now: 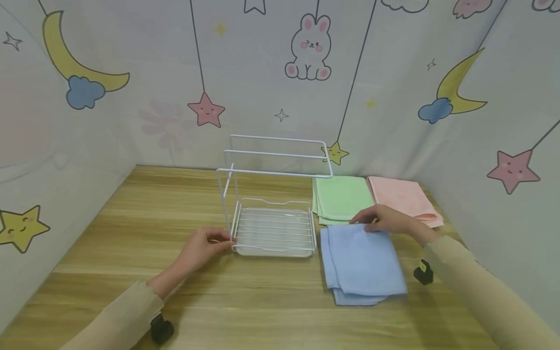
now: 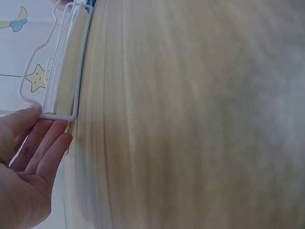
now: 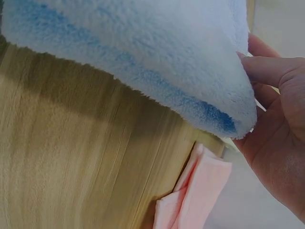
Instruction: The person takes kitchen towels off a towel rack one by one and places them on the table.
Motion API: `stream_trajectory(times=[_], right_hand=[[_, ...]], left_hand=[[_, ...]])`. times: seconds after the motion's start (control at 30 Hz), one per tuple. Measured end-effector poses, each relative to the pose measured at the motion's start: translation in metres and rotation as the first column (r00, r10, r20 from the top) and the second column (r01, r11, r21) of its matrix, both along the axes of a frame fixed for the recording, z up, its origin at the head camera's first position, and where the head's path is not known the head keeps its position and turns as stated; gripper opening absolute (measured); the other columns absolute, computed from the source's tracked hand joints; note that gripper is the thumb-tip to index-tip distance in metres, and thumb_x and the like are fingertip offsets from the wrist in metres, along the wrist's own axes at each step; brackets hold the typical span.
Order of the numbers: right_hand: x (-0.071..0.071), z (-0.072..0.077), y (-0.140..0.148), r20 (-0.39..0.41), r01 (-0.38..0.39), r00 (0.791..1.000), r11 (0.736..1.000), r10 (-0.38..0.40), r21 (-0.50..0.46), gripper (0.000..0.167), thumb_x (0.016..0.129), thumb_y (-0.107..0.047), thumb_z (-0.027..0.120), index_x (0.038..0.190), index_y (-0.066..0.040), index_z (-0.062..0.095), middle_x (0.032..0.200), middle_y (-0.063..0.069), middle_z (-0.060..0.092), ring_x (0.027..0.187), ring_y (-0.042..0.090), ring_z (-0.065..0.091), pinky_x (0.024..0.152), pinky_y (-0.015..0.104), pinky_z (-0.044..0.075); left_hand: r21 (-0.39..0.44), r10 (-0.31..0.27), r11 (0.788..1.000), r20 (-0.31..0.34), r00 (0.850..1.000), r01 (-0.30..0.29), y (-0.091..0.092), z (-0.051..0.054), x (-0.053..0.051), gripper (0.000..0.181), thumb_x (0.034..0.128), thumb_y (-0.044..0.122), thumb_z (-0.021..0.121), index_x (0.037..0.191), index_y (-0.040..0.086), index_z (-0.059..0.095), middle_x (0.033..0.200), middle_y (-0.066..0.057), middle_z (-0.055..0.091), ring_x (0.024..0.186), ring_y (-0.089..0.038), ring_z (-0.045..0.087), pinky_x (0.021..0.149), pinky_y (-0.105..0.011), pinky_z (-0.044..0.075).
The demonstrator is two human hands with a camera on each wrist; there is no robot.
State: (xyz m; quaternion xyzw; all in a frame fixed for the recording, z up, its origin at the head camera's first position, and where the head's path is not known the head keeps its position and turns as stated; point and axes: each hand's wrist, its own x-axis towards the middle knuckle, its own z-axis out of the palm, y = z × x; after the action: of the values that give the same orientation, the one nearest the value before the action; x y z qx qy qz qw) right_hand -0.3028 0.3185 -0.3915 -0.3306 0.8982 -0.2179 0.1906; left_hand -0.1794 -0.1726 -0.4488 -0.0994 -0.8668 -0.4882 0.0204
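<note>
A white wire rack [image 1: 275,172] with a shallow tray [image 1: 273,253] at its base stands mid-table. My left hand [image 1: 201,249] pinches the rack's near left lower corner; in the left wrist view the thumb and fingers [image 2: 47,148] meet at the white wire [image 2: 59,117]. To the right of the rack, a folded light blue towel [image 1: 365,262] is held at its far edge by my right hand [image 1: 387,219]. In the right wrist view, the fluffy folded edge of the towel [image 3: 143,62] hangs over the wood, raised from it, with the thumb on one face.
A folded green towel [image 1: 345,197] lies behind the blue one, with a folded pink towel [image 1: 402,194] to its right. The wooden table [image 1: 262,306] is bounded by white patterned cloth walls [image 1: 262,63] at the back and both sides.
</note>
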Motion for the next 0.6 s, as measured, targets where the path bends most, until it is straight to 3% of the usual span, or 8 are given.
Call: stream_trajectory(times=[0.2, 0.6], right_hand=[[0.0001, -0.0001, 0.0, -0.001, 0.004, 1.0, 1.0, -0.004, 0.01, 0.031, 0.093, -0.009, 0.066, 0.122, -0.019, 0.069, 0.117, 0.004, 0.071, 0.101, 0.016, 0.061, 0.084, 0.021, 0.053], [0.001, 0.0012, -0.0011, 0.002, 0.006, 1.0, 1.0, -0.006, 0.019, 0.031, 0.093, -0.008, 0.065, 0.122, -0.019, 0.069, 0.117, 0.005, 0.071, 0.102, 0.017, 0.062, 0.083, 0.022, 0.053]], left_hand=[[-0.005, -0.005, 1.0, -0.013, 1.0, 0.005, -0.0004, -0.0009, -0.0003, 0.012, 0.0857, 0.014, 0.077, 0.092, 0.005, 0.075, 0.101, -0.014, 0.076, 0.086, -0.015, 0.07, 0.07, -0.017, 0.056], [0.009, 0.002, 1.0, 0.004, 1.0, -0.002, 0.0002, -0.0001, 0.0005, 0.011, 0.0864, 0.014, 0.076, 0.092, 0.004, 0.076, 0.107, -0.017, 0.075, 0.085, -0.016, 0.071, 0.068, -0.017, 0.056]])
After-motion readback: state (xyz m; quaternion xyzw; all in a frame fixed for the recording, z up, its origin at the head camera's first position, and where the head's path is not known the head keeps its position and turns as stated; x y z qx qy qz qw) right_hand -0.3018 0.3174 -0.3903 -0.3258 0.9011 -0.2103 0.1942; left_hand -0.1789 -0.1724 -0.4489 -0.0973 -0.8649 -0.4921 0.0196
